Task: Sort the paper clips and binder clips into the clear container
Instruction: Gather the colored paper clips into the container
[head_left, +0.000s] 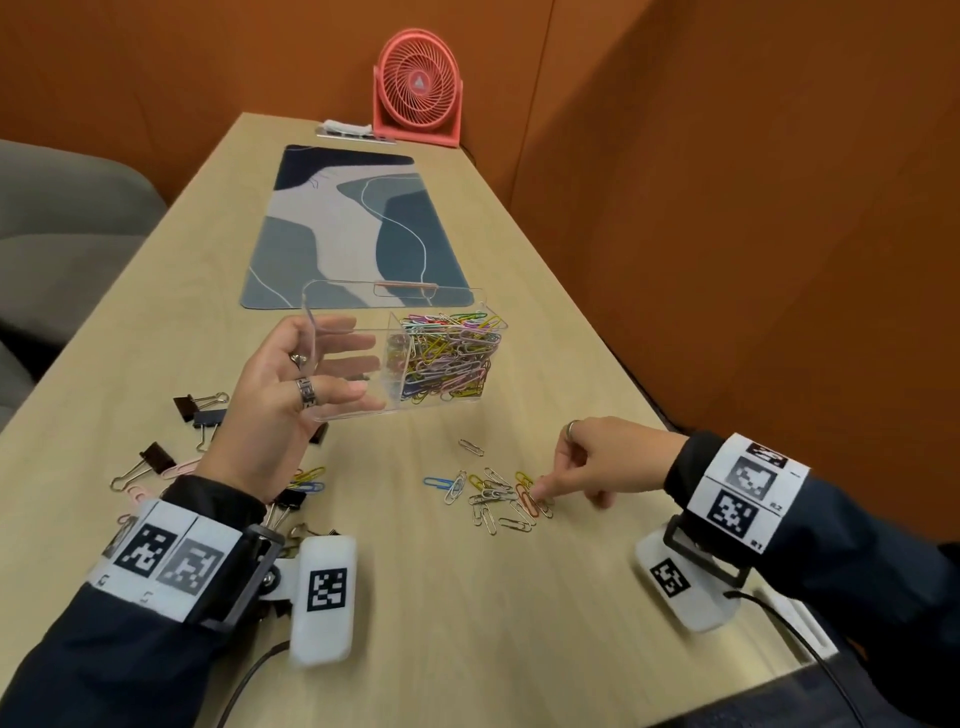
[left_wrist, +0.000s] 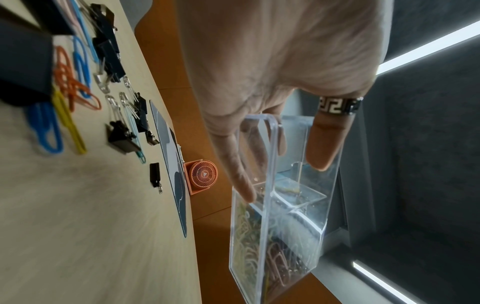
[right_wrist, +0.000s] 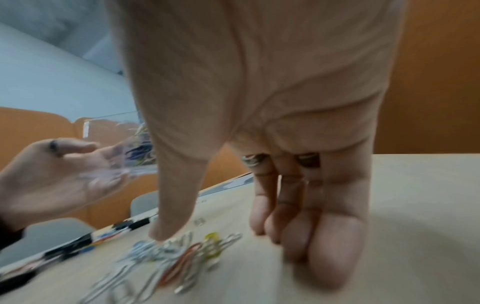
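Note:
My left hand (head_left: 280, 395) holds the clear container (head_left: 353, 322) above the table, tilted, pinching its left end wall (left_wrist: 270, 156) between thumb and fingers. Many coloured paper clips (head_left: 447, 358) fill its right compartment; the left one looks empty. My right hand (head_left: 571, 493) is down at a loose pile of paper clips (head_left: 498, 499) on the table. Its thumb tip touches the pile (right_wrist: 182, 259) and its bent fingers (right_wrist: 324, 246) stand to the right, holding nothing. Black binder clips (head_left: 197, 410) and more paper clips (left_wrist: 70, 102) lie under my left arm.
A patterned desk mat (head_left: 353, 223) lies behind the container, and a red fan (head_left: 418, 85) stands at the table's far end. The table's right edge (head_left: 639, 395) runs close to an orange wall. A grey seat (head_left: 62, 208) is on the left.

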